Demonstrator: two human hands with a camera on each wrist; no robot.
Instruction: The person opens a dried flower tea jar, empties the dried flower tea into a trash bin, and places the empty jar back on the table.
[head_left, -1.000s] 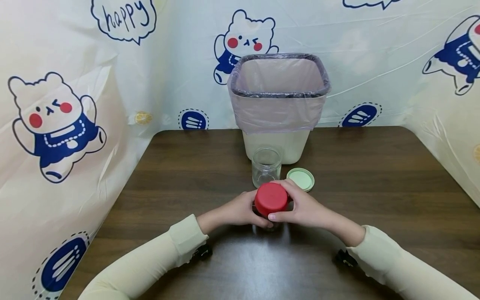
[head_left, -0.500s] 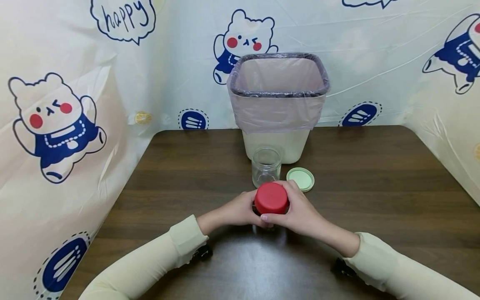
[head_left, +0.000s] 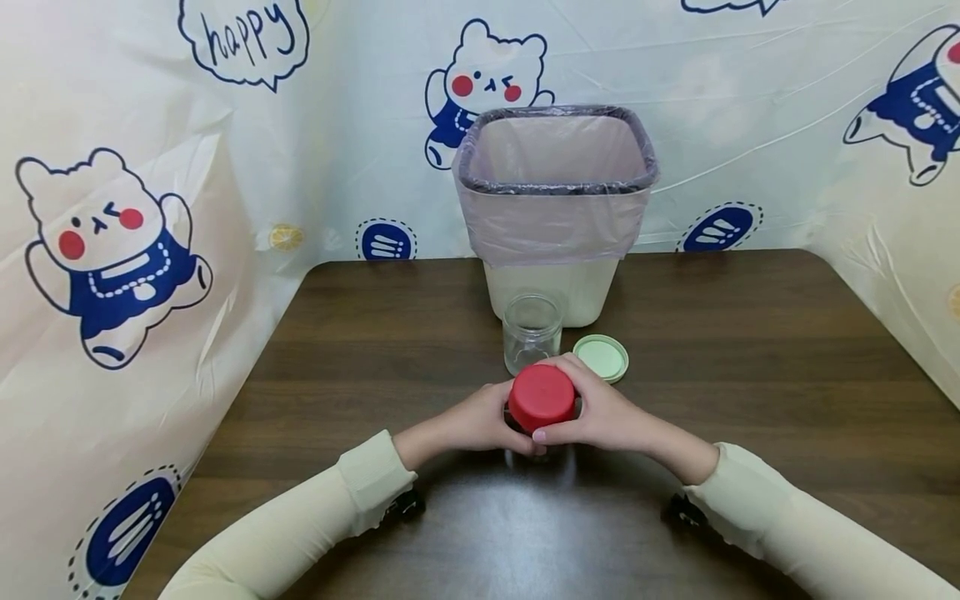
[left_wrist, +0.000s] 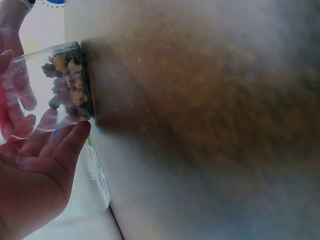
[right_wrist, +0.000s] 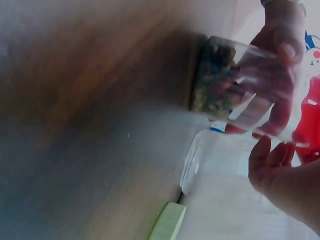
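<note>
A clear jar (left_wrist: 67, 87) with dried flowers (right_wrist: 215, 82) at its bottom stands upright on the wooden table, topped by a red lid (head_left: 542, 395). My left hand (head_left: 478, 419) grips the jar's body from the left, its fingers spread along the clear wall in the left wrist view. From the right, my right hand (head_left: 611, 418) holds the red lid, thumb at the near side and fingers behind. Just behind them stands an open glass jar (head_left: 532, 337), and a pale green lid (head_left: 602, 358) lies beside it.
A cream trash bin (head_left: 555, 287) lined with a pale purple bag stands at the back of the table (head_left: 360, 333), right behind the glass jar. A printed cloth (head_left: 337, 150) hangs around the back and sides.
My right hand has turned about the red lid and then swung back, its wrist dipping and rising. The left hand and jar stay in place.
</note>
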